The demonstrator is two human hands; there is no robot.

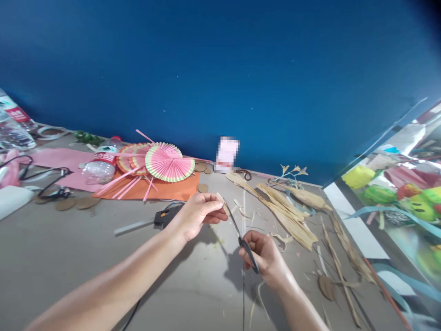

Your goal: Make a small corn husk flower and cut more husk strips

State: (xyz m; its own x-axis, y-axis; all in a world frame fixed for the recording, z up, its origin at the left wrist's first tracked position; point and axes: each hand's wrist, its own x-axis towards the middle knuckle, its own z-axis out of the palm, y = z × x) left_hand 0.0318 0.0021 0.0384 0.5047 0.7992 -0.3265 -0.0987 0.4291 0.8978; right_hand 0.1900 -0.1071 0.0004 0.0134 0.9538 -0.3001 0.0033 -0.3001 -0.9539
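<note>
My left hand (203, 211): thumb and fingertips pinched on strip (225, 207). My right hand (262, 253): fingers wrapped round handles of scissors (240, 240). Strip: forward-left of right grip, beside blade tips (contact unclear); left hand nearer. Long axes of strip, blades: roughly parallel, slanting forward-left. Husks (289, 216): farther right.

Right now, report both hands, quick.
Left hand: closed, pinching a small pale piece.
Right hand: closed, holding scissors.
</note>
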